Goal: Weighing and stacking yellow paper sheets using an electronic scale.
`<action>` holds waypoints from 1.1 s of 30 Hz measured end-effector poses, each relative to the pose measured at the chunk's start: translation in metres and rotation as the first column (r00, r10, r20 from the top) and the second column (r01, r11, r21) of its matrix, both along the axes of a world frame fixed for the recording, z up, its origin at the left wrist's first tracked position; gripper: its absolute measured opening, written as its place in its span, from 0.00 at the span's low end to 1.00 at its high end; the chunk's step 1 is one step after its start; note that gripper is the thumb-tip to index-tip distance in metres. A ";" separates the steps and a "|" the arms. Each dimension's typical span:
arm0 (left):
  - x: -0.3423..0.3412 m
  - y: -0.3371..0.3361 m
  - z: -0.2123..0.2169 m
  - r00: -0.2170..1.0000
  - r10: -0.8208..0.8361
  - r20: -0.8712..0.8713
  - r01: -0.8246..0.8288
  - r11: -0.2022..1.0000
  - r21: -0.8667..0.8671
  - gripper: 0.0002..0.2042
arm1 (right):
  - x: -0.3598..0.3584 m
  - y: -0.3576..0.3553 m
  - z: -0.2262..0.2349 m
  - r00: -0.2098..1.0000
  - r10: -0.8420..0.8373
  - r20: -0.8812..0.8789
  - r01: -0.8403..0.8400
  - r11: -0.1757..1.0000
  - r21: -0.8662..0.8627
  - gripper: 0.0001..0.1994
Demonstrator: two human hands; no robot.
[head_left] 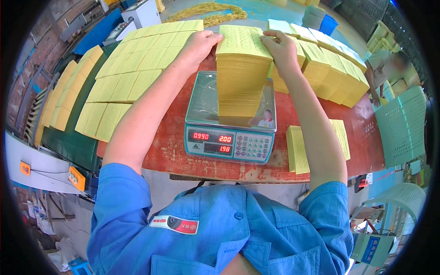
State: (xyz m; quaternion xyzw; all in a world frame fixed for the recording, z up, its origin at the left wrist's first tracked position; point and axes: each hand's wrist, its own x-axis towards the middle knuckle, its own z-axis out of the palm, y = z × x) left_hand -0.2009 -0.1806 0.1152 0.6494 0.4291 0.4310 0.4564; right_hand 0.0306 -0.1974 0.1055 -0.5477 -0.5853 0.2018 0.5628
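A tall stack of yellow embossed paper [243, 85] stands upright on the metal pan of a digital weighing scale [199, 103]. My left hand [200, 47] is closed at the upper left edge of the stack, thumb and fingertips pinching the paper there. At the upper right edge my right hand [282, 51] pinches the top sheets in the same way, fingers bent. How many sheets lie between the fingers cannot be made out. Red digits glow on the scale's display panel [211, 142], beside a keypad [252, 146].
The scale rests on a worn red table [172, 149]. Yellow paper stacks [149, 59] fill the left, more stacks [327, 68] stand at the right, and a small bundle [298, 149] lies under my right forearm. Another person [387, 68] is at the far right, near a green perforated panel [403, 123].
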 end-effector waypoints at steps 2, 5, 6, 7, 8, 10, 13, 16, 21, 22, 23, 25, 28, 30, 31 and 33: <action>0.005 0.003 -0.003 1.000 0.023 0.010 -0.024 0.995 0.098 0.15 | 0.002 0.001 0.001 1.000 -0.018 -0.002 0.018 0.999 -0.033 0.15; 0.009 0.001 -0.003 0.997 0.074 -0.019 -0.071 0.992 0.108 0.16 | 0.001 -0.003 0.004 0.999 -0.011 -0.030 0.009 0.999 -0.042 0.14; 0.007 0.005 -0.007 0.997 0.072 -0.020 -0.069 0.992 0.107 0.16 | 0.002 0.000 0.001 0.999 -0.013 -0.031 0.011 0.999 -0.043 0.14; 0.003 0.013 -0.012 0.991 0.095 -0.090 -0.078 0.982 0.171 0.16 | 0.004 0.005 -0.004 0.999 -0.014 -0.042 0.014 1.000 -0.021 0.14; 0.002 0.012 -0.011 0.980 0.124 -0.158 -0.085 0.969 0.233 0.16 | 0.000 0.005 -0.004 0.999 -0.013 -0.052 0.013 1.000 -0.003 0.15; -0.001 0.003 -0.017 0.985 0.137 -0.101 -0.114 0.972 0.207 0.17 | -0.001 -0.004 -0.006 0.996 -0.019 -0.092 0.018 1.000 -0.008 0.14; -0.010 -0.007 -0.019 0.983 0.183 -0.017 -0.178 0.971 0.161 0.20 | 0.011 -0.008 -0.021 0.985 -0.016 -0.170 0.012 1.000 -0.024 0.13; -0.035 -0.015 -0.019 0.977 0.213 -0.026 -0.212 0.977 0.031 0.24 | 0.019 -0.018 -0.038 0.959 0.019 -0.282 -0.038 0.997 -0.061 0.12; -0.063 -0.020 -0.028 0.972 0.232 0.037 -0.232 0.973 -0.007 0.25 | 0.017 -0.019 -0.068 0.919 0.019 -0.393 -0.062 0.993 -0.096 0.11; -0.063 -0.022 -0.029 0.971 0.237 0.031 -0.237 0.971 -0.020 0.25 | 0.015 -0.018 -0.074 0.919 0.021 -0.393 -0.067 0.992 -0.104 0.11; -0.060 -0.028 -0.028 0.970 0.237 0.048 -0.238 0.971 0.014 0.25 | 0.015 -0.017 -0.079 0.919 0.019 -0.395 -0.071 0.991 -0.116 0.11; -0.068 -0.024 -0.033 0.978 0.197 0.068 -0.198 0.980 0.015 0.25 | 0.016 -0.014 -0.087 0.916 0.065 -0.396 -0.115 0.988 -0.104 0.11; -0.055 -0.037 -0.025 0.962 0.228 0.152 -0.228 0.973 -0.018 0.23 | 0.017 -0.007 -0.097 0.904 0.044 -0.426 -0.109 0.986 -0.129 0.11; -0.056 -0.039 -0.023 0.961 0.225 0.161 -0.226 0.974 -0.017 0.23 | 0.014 -0.004 -0.099 0.897 0.039 -0.440 -0.110 0.984 -0.137 0.11; -0.057 -0.041 -0.022 0.961 0.217 0.171 -0.217 0.976 -0.015 0.23 | 0.013 -0.002 -0.100 0.891 0.029 -0.452 -0.106 0.984 -0.145 0.11; -0.053 -0.046 -0.016 0.961 0.220 0.166 -0.219 0.975 -0.026 0.23 | 0.009 -0.003 -0.099 0.887 0.029 -0.461 -0.107 0.983 -0.146 0.11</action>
